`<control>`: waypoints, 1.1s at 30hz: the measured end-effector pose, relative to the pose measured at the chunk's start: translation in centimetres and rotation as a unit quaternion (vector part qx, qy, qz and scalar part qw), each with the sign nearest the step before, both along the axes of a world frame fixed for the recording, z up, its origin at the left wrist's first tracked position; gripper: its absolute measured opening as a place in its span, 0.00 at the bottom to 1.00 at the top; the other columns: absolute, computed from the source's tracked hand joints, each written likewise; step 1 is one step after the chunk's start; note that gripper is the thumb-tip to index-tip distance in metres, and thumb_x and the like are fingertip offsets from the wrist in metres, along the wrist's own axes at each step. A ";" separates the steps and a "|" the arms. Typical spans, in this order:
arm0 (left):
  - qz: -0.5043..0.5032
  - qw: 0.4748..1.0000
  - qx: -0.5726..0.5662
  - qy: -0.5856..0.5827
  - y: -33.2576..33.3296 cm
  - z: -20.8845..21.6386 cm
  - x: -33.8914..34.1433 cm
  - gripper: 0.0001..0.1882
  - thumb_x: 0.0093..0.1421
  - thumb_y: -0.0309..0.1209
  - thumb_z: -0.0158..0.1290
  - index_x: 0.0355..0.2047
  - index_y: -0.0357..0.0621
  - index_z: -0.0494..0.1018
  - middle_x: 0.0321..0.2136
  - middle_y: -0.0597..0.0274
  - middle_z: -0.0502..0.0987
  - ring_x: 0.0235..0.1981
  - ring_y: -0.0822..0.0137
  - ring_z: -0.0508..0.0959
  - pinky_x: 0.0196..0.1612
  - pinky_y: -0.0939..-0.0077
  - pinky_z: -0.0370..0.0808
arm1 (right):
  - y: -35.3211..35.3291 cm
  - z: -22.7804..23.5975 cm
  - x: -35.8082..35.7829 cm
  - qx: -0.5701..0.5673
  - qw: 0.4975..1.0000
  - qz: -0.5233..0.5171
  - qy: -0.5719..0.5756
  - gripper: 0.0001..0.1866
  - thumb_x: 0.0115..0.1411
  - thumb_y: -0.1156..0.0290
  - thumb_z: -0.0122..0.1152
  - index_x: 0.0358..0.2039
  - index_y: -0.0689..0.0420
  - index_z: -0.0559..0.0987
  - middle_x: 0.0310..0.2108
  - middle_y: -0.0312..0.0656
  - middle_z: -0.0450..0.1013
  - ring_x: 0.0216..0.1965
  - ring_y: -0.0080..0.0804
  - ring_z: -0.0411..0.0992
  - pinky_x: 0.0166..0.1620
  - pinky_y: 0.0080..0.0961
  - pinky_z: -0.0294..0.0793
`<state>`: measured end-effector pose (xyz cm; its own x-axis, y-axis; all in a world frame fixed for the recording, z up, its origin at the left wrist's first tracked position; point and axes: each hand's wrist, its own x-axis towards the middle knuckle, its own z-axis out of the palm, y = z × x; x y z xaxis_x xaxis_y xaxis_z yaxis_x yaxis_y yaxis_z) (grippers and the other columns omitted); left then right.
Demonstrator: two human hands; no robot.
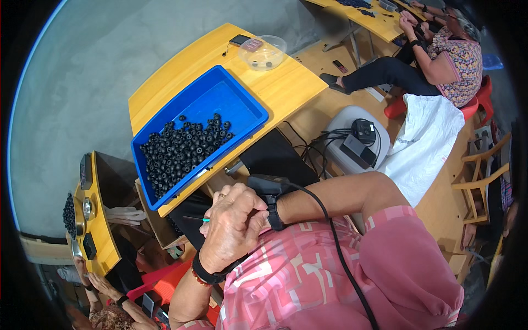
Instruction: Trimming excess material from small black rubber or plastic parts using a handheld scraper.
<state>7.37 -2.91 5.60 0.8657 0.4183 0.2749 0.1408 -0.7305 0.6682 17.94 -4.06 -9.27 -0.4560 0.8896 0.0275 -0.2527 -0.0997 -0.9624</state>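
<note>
My left hand (231,220) is closed, its thumb and fingers drawn together beside the black wristband (275,212) on my right wrist. Most of my right hand (234,192) is covered by the left; the part that shows has curled fingers. A small green piece (206,220) with a thin dark end pokes out at the left edge of the hands; which hand grips it is hidden. Just beyond, a blue tray (234,99) on a yellow table holds a heap of small black ring-shaped parts (184,148).
On the yellow table (170,77) stand a clear plastic tub (264,54) and a phone (240,40). A grey stool (352,118) with cables and devices is to the right, near a white sack (423,143). Other people sit at tables far right and lower left. A cable crosses my chest.
</note>
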 end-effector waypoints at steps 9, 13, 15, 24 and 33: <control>-0.024 0.999 0.028 -0.029 -0.3 -0.4 -0.2 0.12 0.45 0.19 0.64 0.31 0.40 0.75 0.28 0.57 0.74 0.31 0.54 0.75 0.37 0.65 0.70 | 0.0 -0.3 0.0 0.034 0.999 -0.030 0.009 0.10 0.65 0.64 0.59 0.37 0.57 0.79 0.28 0.41 0.75 0.33 0.33 0.75 0.39 0.31 0.75; -0.002 1.000 -0.007 -0.030 -0.2 -0.7 -0.2 0.11 0.46 0.18 0.63 0.31 0.38 0.77 0.28 0.56 0.76 0.30 0.56 0.76 0.37 0.66 0.71 | 0.1 -0.3 -0.1 0.051 0.998 -0.041 0.012 0.10 0.65 0.64 0.59 0.38 0.57 0.79 0.28 0.41 0.75 0.33 0.33 0.75 0.39 0.32 0.75; -0.021 0.999 0.016 -0.047 -0.2 -0.7 -0.2 0.10 0.47 0.17 0.63 0.31 0.38 0.78 0.28 0.56 0.76 0.30 0.57 0.76 0.37 0.67 0.72 | 0.1 -0.2 -0.1 0.058 0.997 -0.047 0.013 0.10 0.65 0.64 0.59 0.38 0.57 0.79 0.28 0.41 0.75 0.33 0.34 0.75 0.39 0.32 0.75; -0.037 0.998 -0.041 -0.042 -0.3 -0.7 -0.4 0.09 0.47 0.19 0.65 0.30 0.39 0.78 0.27 0.56 0.75 0.30 0.56 0.76 0.37 0.66 0.70 | 0.1 -0.3 -0.3 0.094 0.992 -0.075 0.024 0.10 0.65 0.64 0.60 0.38 0.57 0.79 0.28 0.41 0.75 0.33 0.34 0.75 0.39 0.33 0.75; -0.060 0.997 0.047 -0.023 -0.4 -1.5 -0.2 0.09 0.47 0.19 0.64 0.28 0.41 0.75 0.27 0.57 0.74 0.30 0.55 0.76 0.37 0.64 0.70 | 0.0 -0.4 -0.5 0.130 0.985 -0.103 0.037 0.10 0.65 0.64 0.60 0.39 0.57 0.79 0.29 0.42 0.75 0.33 0.35 0.75 0.40 0.33 0.75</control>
